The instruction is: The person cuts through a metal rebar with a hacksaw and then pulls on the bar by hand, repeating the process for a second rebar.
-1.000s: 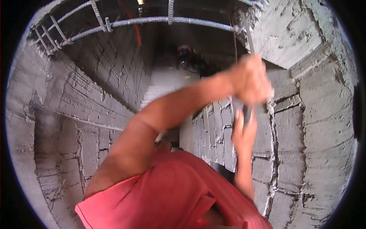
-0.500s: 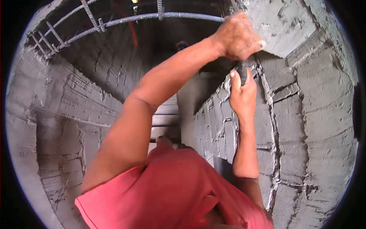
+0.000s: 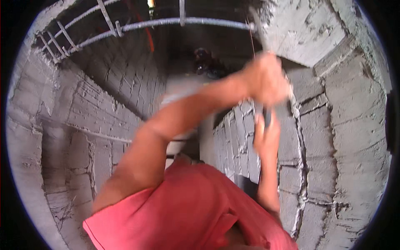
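Note:
My left hand, blurred by motion, is closed around the upper part of a long tool with a dark handle. Just below it, my right hand grips the lower end of that handle, its thumb lying along the side. A grey, bar-like length shows above my left hand and seems to belong to the same tool; its far end is blurred. Both hands are in front of the right-hand block wall, beneath a rough plastered concrete face. Contact between tool and wall cannot be made out.
Bent rebar with crossing bars spans the opening above. A thin line hangs near the concrete corner. Another person is dimly visible in the dark space beyond. A left block wall with rough mortar joints closes in the other side.
Both hands have come down towards me along the right wall with the tool between them. The rebar appears slightly lower in view, and the person beyond shows more clearly.

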A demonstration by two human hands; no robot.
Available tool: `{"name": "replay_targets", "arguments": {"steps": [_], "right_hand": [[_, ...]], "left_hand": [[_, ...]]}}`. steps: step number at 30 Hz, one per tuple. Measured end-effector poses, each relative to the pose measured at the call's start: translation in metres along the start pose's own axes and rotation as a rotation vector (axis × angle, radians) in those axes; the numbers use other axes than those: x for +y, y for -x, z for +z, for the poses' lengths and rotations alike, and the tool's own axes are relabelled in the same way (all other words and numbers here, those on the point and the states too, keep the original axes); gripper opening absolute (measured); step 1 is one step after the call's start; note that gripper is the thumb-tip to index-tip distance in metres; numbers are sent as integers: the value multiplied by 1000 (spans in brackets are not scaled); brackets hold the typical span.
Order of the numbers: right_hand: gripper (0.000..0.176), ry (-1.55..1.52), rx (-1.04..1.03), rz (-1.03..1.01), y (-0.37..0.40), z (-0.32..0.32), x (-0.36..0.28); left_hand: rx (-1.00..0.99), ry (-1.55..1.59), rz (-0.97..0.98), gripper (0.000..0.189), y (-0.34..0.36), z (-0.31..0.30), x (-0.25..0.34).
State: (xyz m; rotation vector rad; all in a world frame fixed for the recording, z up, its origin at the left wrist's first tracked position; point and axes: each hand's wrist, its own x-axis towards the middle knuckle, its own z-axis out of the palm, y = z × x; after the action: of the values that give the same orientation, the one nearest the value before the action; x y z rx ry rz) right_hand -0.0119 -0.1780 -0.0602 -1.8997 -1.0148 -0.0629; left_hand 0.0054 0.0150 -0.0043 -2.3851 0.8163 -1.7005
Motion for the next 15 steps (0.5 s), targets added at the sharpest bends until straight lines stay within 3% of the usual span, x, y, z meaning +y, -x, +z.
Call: {"name": "replay_targets", "arguments": {"steps": [2,4,6,9,10,11,12,13,15], "right_hand": [[18,-86,8,87,40,1,2],[20,-91,-67,129,19,-9,3],[21,4,67,-125,-53,16,1],[25,-91,13,10,-70,14,-11],[25,-76,-12,97,-57,7,-12],[25,47,-38,-5,-35,-3,-1],[26,-13,-60,76,-7,-10,1],[28,-64,-89,168,27,-17,7],[31,-14,-41,69,29,-8,7]], "left_hand": [[127,260,-159,32,5,1,41],[111,144,-58,31,-4,11,3],[60,9,-14,33,-6,15,-48],[56,111,-86,37,-21,9,-71],[53,131,-84,36,-18,13,-58],[28,88,-68,35,-14,11,-29],[16,19,-27,34,-12,8,0],[78,142,-99,32,-5,9,28],[136,239,-145,29,-2,9,33]]}}
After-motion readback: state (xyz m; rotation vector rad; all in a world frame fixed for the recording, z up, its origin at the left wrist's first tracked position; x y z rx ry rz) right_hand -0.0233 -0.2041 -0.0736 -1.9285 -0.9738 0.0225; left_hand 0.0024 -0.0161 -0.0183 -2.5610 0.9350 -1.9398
